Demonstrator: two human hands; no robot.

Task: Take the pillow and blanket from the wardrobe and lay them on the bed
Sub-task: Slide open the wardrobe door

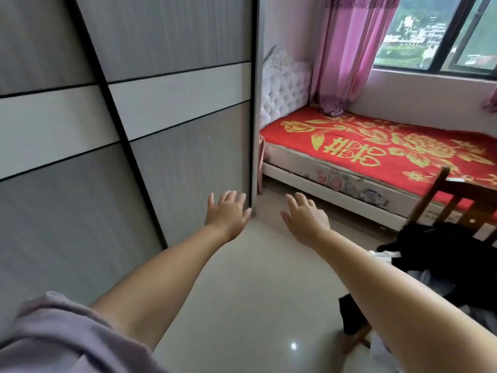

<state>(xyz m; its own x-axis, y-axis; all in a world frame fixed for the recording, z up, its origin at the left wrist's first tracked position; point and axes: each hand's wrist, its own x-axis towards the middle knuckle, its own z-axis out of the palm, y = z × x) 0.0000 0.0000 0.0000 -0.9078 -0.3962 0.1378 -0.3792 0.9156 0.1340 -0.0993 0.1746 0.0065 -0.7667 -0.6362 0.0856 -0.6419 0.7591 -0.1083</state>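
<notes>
A home bedroom: bed (376, 154), wardrobe (161, 103), pink curtain (347, 49).

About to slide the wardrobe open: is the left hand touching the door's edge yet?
Cannot tell. In the head view the left hand is spread open, its fingertips overlapping the right edge of the wardrobe door, but one angle shows neither contact nor a gap.

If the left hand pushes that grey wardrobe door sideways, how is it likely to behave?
The wardrobe door looks like a rigid framed panel, so it should probably slide as one stiff piece. Its tall size suggests some weight. The left hand is open, its fingertips at the door's edge, so grip may be slight.
</notes>
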